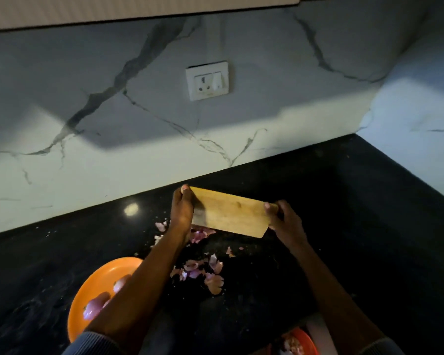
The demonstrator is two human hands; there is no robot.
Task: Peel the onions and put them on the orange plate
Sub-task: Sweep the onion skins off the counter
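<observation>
A wooden cutting board (pixel 231 215) is lifted off the black counter and tilted, its face toward me. My left hand (pixel 182 210) grips its left edge and my right hand (pixel 283 221) grips its right edge. Pink onion peels (pixel 203 271) lie scattered on the counter below and in front of the board. The orange plate (pixel 98 285) sits at the lower left, partly hidden by my left forearm, with peeled onions (pixel 95 304) on it.
The black counter (pixel 356 226) runs to a marble wall with a white socket (pixel 207 80). A second reddish-orange dish (pixel 299 343) with scraps shows at the bottom edge under my right forearm.
</observation>
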